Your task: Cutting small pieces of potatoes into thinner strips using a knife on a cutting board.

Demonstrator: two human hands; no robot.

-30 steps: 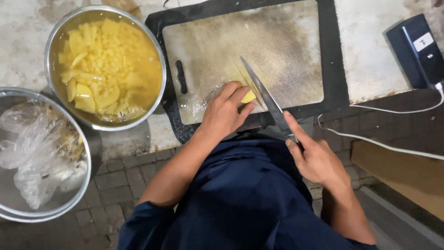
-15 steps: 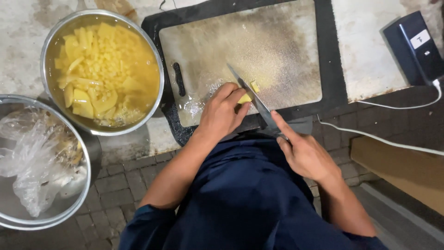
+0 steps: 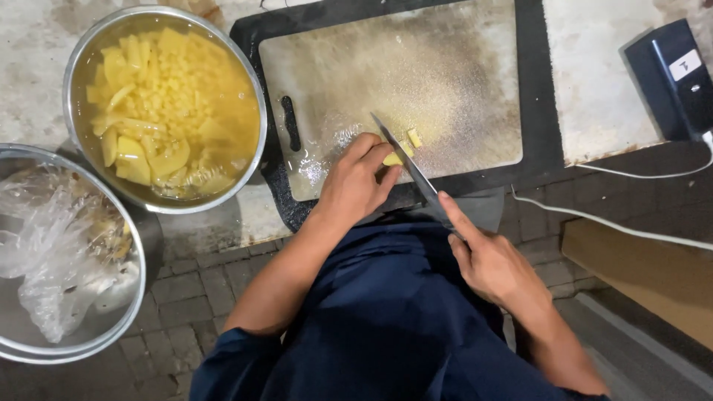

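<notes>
Yellow potato piece (image 3: pixel 392 157); pale speckled cutting board (image 3: pixel 416 82) on black mat (image 3: pixel 536 89); silver bowl (image 3: pixel 74 70), yellow chunks; navy clothing (image 3: pixel 386 312).

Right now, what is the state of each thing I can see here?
Left hand: pressing the yellow piece on the cutting board.
Right hand: gripping the knife, blade on the piece.
Steel bowl: full of yellow cut pieces in liquid.
Second bowl: holds crumpled plastic.
Black device: cable plugged in.
</notes>
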